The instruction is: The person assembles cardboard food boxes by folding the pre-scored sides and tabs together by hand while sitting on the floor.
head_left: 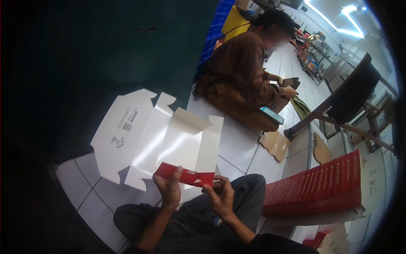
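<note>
1. Head view: your left hand (170, 186) and right hand (220, 195) both pinch the carton (169, 144) by its red flap (184, 175), fingers closed on it.
2. Carton fans up and left from fingers, over your lap; long axis approx. left-right. L hand nearer the body panels.

Both forearms rise from the lower edge over crossed legs in dark trousers. The left hand (169, 186) is raised, thumb up and fingers curled in a pinch. The right hand (220, 194) sits just beside it, slightly lower, fingers bent inward, wrist angled left.
</note>
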`<act>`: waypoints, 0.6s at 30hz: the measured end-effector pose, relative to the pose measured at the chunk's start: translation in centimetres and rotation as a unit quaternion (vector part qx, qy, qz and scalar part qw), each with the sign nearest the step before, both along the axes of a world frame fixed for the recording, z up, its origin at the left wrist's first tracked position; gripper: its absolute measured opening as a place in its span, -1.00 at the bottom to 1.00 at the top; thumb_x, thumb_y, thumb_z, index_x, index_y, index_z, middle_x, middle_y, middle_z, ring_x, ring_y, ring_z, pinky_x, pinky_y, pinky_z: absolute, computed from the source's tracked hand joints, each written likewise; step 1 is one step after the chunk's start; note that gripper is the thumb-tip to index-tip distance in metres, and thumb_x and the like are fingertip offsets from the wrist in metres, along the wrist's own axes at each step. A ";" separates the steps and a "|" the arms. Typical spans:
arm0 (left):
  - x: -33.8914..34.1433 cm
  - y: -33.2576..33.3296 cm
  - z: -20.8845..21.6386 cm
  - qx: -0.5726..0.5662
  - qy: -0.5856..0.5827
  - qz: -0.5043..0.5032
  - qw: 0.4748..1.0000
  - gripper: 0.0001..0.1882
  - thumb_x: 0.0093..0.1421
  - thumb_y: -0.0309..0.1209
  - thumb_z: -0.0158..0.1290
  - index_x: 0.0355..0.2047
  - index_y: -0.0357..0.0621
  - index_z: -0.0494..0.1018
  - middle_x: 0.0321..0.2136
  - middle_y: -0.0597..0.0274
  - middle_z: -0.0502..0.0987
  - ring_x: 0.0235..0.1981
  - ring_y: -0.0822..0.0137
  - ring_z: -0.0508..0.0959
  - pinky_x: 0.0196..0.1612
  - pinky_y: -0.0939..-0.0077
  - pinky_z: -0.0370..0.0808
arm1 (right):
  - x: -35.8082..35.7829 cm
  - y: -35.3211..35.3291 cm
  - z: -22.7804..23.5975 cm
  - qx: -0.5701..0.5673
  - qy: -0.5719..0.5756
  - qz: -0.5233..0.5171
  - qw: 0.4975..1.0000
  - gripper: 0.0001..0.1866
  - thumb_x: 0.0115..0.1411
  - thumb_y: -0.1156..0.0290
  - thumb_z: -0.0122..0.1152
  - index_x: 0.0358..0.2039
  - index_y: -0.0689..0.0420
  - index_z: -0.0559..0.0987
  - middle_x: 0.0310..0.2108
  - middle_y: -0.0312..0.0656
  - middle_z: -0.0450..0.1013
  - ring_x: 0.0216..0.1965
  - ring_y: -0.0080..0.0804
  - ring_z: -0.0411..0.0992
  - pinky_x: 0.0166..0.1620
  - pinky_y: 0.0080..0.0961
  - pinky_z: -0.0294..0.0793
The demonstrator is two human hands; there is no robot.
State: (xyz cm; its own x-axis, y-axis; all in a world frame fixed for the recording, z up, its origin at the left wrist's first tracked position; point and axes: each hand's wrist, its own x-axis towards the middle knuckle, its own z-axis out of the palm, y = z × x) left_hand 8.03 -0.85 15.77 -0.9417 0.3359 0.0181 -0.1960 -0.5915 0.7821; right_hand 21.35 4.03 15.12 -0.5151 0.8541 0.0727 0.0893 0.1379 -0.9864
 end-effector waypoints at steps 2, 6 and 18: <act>-0.5 -0.5 -0.6 -0.016 0.000 -0.018 1.000 -0.79 0.00 -0.44 0.19 -0.46 -0.25 0.39 -0.50 0.30 0.45 -0.45 0.49 0.42 -0.30 0.56 0.35 | -0.1 -0.2 -0.9 0.090 -0.003 -0.008 0.996 -0.71 0.11 0.54 0.21 -0.20 0.25 0.34 -0.47 -0.23 0.45 -0.44 -0.59 0.41 -0.32 -0.68 0.41; -0.6 0.2 0.2 0.010 -0.010 -0.043 0.999 -0.81 0.02 -0.42 0.19 -0.49 -0.22 0.40 -0.54 0.36 0.43 -0.49 0.54 0.38 -0.37 0.60 0.31 | 0.2 0.1 -0.1 0.243 -0.055 -0.024 0.968 -0.77 0.03 0.57 0.23 -0.28 0.17 0.44 -0.18 0.03 0.33 -0.08 -0.19 0.37 -0.14 -0.42 0.41; 0.2 -0.3 -0.6 0.029 0.028 -0.216 0.976 -0.77 0.05 -0.37 0.14 -0.42 -0.23 0.35 -0.51 0.29 0.41 -0.47 0.53 0.40 -0.38 0.62 0.35 | -0.8 1.8 3.3 0.361 -0.083 0.199 0.907 -0.73 -0.20 0.59 0.16 -0.39 0.08 0.48 -0.24 -0.22 0.46 0.01 -0.28 0.35 0.22 0.08 -0.43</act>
State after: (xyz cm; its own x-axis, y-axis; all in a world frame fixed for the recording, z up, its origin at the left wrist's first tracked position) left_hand 8.27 -1.14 15.20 -0.7100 0.6977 0.0956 -0.3950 -0.5069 0.7662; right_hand 20.54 5.81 18.45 -0.8269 0.3591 0.4329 0.0299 0.7967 -0.6037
